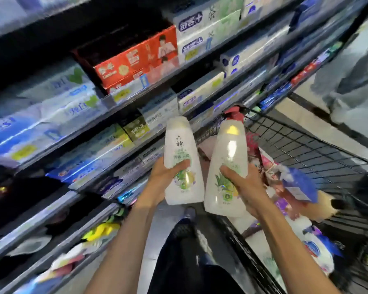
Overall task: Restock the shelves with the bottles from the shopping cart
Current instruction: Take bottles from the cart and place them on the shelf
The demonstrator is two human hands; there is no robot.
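I hold two white bottles with green plant labels in front of me, side by side. My left hand [165, 177] grips the left bottle [182, 149] around its lower half; its cap is white. My right hand [245, 187] grips the right bottle [227, 158], which has a pink pump top. Both bottles hang above the near left corner of the black wire shopping cart [302, 149]. The shelves [123, 102] run along my left, packed with boxed goods.
The cart holds more packages, a blue-tagged item [300, 185] and a white and blue pouch [312, 247]. Red boxes [136, 62] and white boxes [208, 26] fill upper shelves. Another person's grey trousers [353, 85] stand at the far right. My dark trouser leg and shoe are below.
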